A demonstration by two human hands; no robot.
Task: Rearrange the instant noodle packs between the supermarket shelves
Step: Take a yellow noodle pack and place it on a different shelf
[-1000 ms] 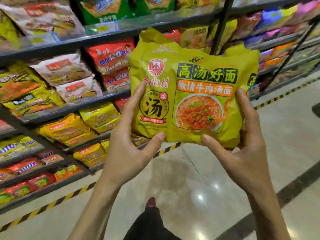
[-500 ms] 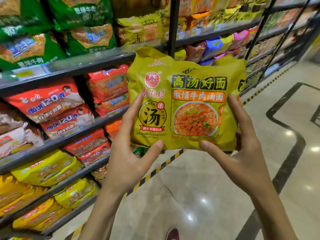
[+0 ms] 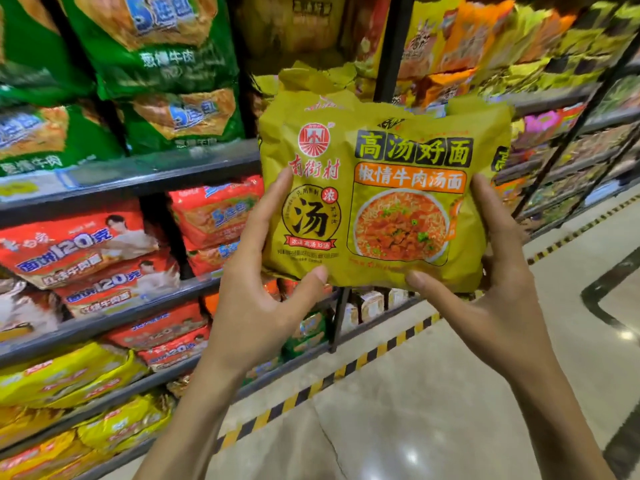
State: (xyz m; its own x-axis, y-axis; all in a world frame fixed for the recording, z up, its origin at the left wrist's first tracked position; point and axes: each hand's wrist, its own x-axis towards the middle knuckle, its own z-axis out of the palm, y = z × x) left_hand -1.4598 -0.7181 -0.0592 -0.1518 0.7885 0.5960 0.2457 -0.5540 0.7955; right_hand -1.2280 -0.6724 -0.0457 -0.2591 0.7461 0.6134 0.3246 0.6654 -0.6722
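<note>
In a supermarket aisle with full shelves [image 3: 138, 169], the left hand [image 3: 256, 306] and right hand [image 3: 498, 306] pinch the lower corners of a yellow beef-noodle multipack [image 3: 381, 202], held in the air before them. The smooth wrapper could slip from such a light pinch.

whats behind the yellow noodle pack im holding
Above the yellow noodle pack a black shelf post and orange packs show behind it; below it, pale boxes. What stands straight behind the pack is covered, as are fingers of the left hand and right hand.
</note>
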